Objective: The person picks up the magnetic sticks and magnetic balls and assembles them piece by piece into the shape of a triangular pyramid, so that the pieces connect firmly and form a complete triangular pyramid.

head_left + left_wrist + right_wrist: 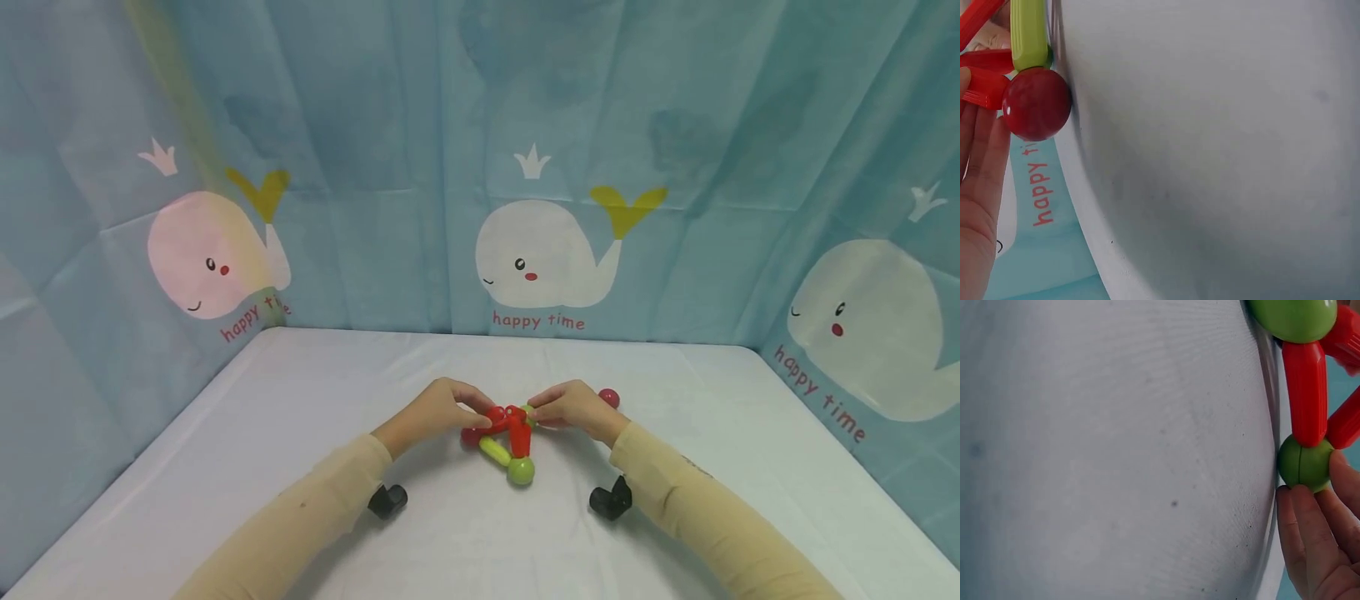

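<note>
A ball-and-stick frame of red and yellow-green pieces stands on the table between both hands. My left hand [441,408] pinches a red stick [985,89] beside a dark red ball [1037,104]. From that ball a yellow-green stick [494,452] runs to the front green ball [521,471]. Another red stick [520,439] links the front ball with a second green ball [1305,462], which my right hand [579,408] holds between thumb and fingers. More red sticks meet near the top, partly covered by the fingers.
A loose dark red ball [609,397] lies behind the right hand on the white table [315,392]. A blue curtain [375,250] with whale prints hangs behind the table. Black wrist-worn pieces [387,502] jut out below both sleeves.
</note>
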Action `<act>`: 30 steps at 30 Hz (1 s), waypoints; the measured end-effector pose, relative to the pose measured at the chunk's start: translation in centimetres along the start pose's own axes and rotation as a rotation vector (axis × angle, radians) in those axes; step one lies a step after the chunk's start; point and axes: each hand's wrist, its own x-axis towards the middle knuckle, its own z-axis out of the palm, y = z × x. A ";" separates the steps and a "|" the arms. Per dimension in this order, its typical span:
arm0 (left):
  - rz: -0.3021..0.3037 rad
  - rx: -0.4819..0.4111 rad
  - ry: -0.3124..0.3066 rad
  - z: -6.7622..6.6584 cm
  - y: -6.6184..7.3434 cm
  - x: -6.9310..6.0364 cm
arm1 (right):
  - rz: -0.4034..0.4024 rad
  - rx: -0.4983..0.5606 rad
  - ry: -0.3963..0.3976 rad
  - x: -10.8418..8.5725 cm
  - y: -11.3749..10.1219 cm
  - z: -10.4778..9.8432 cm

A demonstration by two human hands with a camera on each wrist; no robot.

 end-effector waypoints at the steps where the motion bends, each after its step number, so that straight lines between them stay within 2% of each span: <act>1: -0.002 0.000 0.000 0.0 0.0 0.0 | 0.002 -0.003 0.008 0.1 -0.1 0.1; 5: 0.002 0.018 0.019 0.3 0.0 -0.1 | 0.005 -0.017 0.065 0.4 -0.4 0.5; 9: 0.009 0.030 0.032 0.7 0.0 -0.6 | -0.051 -0.037 0.114 -0.7 -0.5 0.5; 14: 0.031 0.035 0.024 0.7 0.2 -0.9 | -0.123 0.035 0.066 -3.3 -0.8 0.6; 18: 0.048 0.024 0.027 0.6 0.6 -1.0 | -0.188 0.022 0.019 -4.3 -1.0 1.3; 22: 0.068 0.043 0.037 0.7 0.7 -1.0 | -0.235 -0.017 0.016 -4.7 -1.0 1.9; 30: 0.067 0.062 0.049 1.0 0.7 -0.9 | -0.230 -0.070 0.036 -4.4 -1.6 2.2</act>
